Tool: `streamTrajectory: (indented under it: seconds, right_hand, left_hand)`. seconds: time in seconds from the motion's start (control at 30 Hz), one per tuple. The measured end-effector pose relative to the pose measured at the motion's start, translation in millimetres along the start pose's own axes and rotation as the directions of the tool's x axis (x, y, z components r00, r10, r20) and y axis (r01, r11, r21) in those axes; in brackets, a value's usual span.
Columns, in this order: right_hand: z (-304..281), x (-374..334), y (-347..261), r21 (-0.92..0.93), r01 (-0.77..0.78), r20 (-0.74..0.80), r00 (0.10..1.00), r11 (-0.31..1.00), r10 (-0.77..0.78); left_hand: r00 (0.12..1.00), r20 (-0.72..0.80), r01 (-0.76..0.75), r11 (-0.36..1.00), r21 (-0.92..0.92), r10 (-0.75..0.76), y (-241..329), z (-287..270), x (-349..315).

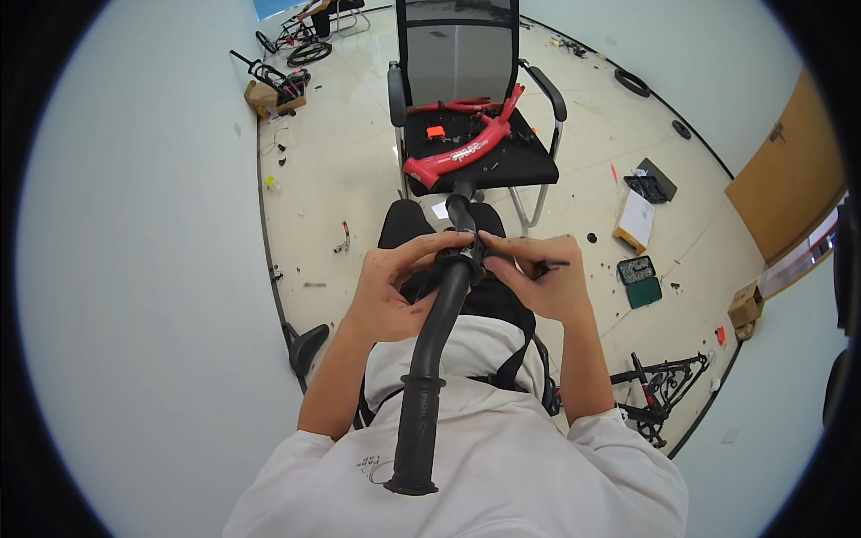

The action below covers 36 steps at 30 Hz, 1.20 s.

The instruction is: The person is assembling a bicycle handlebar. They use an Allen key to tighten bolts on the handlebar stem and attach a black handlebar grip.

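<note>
A black bicycle handlebar [435, 327] lies across my lap, pointing from my chest toward the chair. Its near end carries a black rubber grip [417, 439], and a second grip [458, 211] is at the far end. My left hand [390, 282] is closed around the bar's middle, thumb and fingertips at the dark clamp [462, 255] there. From the other side my right hand [543, 273] pinches at the same clamp. A thin dark tool [556, 264] sticks out from its curled fingers; its working end is hidden.
Ahead, a black office chair [529, 166] holds a red bicycle frame [466, 157] and small parts. On the floor lie a green case [641, 282], a black bike frame [664, 386], a saddle [308, 350] and tyres [632, 83]. A wooden door [780, 170] stands right.
</note>
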State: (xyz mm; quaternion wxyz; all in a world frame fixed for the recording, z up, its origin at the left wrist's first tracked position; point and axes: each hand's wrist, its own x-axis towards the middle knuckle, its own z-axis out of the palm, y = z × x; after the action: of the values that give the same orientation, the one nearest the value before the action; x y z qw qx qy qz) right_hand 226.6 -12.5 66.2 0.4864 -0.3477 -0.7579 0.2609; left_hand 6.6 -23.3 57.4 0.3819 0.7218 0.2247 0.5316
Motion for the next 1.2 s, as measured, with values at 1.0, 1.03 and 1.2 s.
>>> streamTrajectory:
  seconds: [1.0, 1.03, 1.2]
  right_hand:
    - [32.3, -2.8, 68.4, 0.921, -0.386, 0.283, 0.751, 0.048, 0.597]
    - [31.6, -5.6, 74.3, 0.912, -0.402, 0.293, 0.774, 0.078, 0.561]
    - [28.6, -10.7, 85.1, 0.882, -0.471, 0.426, 0.771, -0.027, 0.474]
  left_hand:
    - [0.976, -0.202, -0.089, 0.996, -0.030, 0.081, -25.8, -8.4, -23.0]
    - [0.976, -0.201, -0.087, 0.996, -0.027, 0.080, -25.3, -8.4, -23.3]
    - [0.977, -0.202, -0.078, 0.996, -0.032, 0.070, -23.4, -8.8, -22.9]
